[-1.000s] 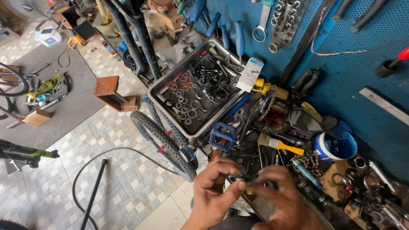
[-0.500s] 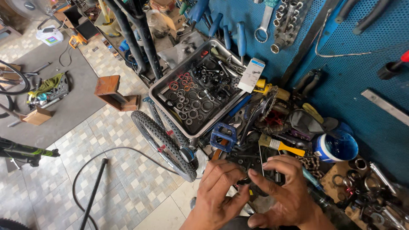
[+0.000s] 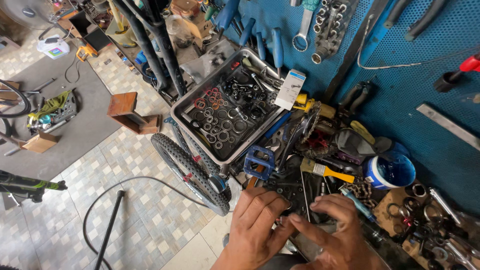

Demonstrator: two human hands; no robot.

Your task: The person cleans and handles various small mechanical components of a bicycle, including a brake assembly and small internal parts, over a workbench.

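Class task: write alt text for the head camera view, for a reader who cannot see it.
Two bare hands, left hand and right hand, meet fingertip to fingertip over a small dark part on a cluttered workbench. Behind them lie a metal tray of rings and bearings, a blue pedal, a yellow-handled brush and a knobby bicycle tyre.

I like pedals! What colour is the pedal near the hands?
Blue pedal, seen in the head view.

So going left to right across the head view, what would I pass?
White jug → wooden block → knobby tyre → metal tray of rings → blue pedal → yellow-handled brush → blue tub → red handle.
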